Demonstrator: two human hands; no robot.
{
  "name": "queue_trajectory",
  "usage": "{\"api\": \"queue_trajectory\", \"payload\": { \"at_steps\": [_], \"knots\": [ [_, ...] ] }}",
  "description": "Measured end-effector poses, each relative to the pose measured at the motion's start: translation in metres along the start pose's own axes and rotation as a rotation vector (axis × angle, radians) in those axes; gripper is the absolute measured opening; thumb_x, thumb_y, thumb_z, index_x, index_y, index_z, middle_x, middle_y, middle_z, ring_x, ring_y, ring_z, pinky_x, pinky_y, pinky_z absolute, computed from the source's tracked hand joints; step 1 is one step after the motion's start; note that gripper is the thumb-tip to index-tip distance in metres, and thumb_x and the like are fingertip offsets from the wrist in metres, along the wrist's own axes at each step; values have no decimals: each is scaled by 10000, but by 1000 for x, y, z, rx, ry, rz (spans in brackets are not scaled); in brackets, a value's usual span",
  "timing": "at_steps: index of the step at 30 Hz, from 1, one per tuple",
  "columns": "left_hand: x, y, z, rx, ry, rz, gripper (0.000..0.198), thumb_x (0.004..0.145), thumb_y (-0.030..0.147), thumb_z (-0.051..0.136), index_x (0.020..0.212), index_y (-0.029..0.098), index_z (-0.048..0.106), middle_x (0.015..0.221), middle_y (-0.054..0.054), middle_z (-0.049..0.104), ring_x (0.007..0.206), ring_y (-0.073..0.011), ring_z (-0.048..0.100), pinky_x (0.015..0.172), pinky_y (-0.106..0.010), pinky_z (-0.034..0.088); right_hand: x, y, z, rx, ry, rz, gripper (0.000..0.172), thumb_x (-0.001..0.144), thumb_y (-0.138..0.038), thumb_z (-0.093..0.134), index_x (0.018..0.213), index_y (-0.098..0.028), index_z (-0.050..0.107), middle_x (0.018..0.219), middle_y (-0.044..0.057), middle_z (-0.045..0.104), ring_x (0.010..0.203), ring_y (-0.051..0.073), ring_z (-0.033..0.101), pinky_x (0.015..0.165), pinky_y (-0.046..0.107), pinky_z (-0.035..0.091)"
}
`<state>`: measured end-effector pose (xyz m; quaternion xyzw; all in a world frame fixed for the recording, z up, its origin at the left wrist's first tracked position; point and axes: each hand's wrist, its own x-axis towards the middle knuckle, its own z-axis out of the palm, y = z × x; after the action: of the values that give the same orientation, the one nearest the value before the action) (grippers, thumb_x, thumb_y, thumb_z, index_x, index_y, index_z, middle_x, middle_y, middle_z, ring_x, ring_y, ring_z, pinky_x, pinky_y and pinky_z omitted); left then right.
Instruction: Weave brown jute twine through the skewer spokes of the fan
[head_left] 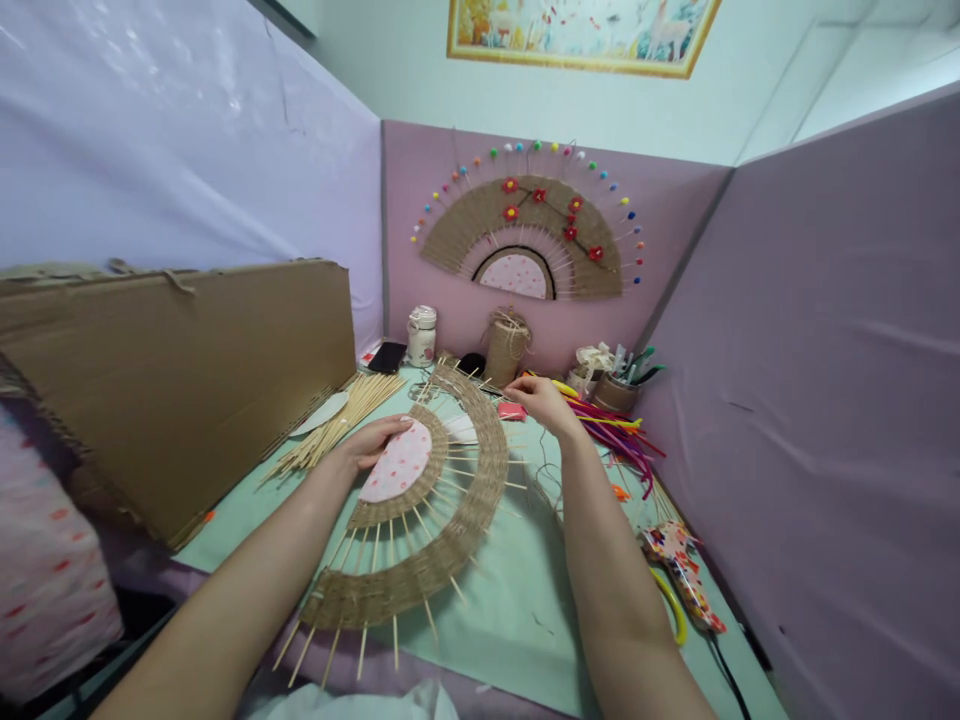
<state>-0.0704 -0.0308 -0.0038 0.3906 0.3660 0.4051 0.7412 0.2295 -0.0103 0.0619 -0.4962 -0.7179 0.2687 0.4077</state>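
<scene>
My left hand holds a half-round woven fan by its inner half-disc, thumb over the pink dotted fabric and the other fingers behind it. Thin sticks run out from the disc, through a wide band of woven twine, and past its outer edge. The fan is tilted above the green tabletop. Beyond the band's upper right edge, my right hand has its fingers pinched together near the twine-wrapped jar. Whatever lies between those fingertips is too small to name.
Loose sticks and a cardboard sheet are at the left. Pipe cleaners, a glue gun and yellow-handled scissors lie right. Behind stand a white jar, a twine-wrapped jar and a pen holder. A finished fan hangs behind.
</scene>
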Motion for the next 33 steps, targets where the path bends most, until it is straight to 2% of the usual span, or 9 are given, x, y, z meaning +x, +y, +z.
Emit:
{"api": "queue_trajectory", "payload": {
  "at_steps": [4,10,15,17,21,27,33],
  "knots": [
    [-1,0,1,-50,-14,-2,153,708,115,677,794,140,553,692,-45,672,604,-168,662,605,-285,541,4,8,5,117,3,48,320,677,-472,583,734,-160,621,638,-4,539,539,97,387,498,236,296],
    [2,-4,-4,-108,-8,-6,128,736,95,645,827,129,561,711,-53,682,628,-181,670,630,-318,552,7,20,2,210,14,85,472,736,-598,499,813,-156,646,601,-7,508,484,87,346,452,226,276],
    [4,-5,-3,-115,-20,23,86,760,70,606,825,115,572,707,-58,680,618,-174,666,629,-309,551,2,14,5,232,-147,91,534,754,-629,467,826,-140,669,633,11,557,494,81,377,466,214,301],
    [3,-5,-2,-117,-15,31,81,760,65,604,818,115,575,707,-59,680,617,-174,667,629,-308,552,-1,8,7,226,-169,100,549,757,-634,461,820,-131,672,659,24,578,512,81,394,476,209,312],
    [3,-4,-1,-129,12,45,90,755,45,599,801,117,572,699,-53,678,603,-165,664,602,-290,552,-3,4,6,216,-156,111,548,762,-625,461,844,-127,673,668,25,584,530,86,421,483,206,329],
    [4,-3,-2,-131,36,55,65,764,56,584,779,118,571,693,-69,681,599,-185,671,579,-306,557,0,8,-1,131,-105,88,534,765,-615,453,836,-137,680,583,-3,538,475,90,390,464,218,312],
    [8,-4,-7,-197,110,86,100,764,13,560,790,103,594,678,-66,683,581,-171,670,572,-287,562,-8,-12,-7,-21,0,10,466,765,-551,487,752,-127,678,550,-8,496,513,99,378,490,225,286]
  ]
}}
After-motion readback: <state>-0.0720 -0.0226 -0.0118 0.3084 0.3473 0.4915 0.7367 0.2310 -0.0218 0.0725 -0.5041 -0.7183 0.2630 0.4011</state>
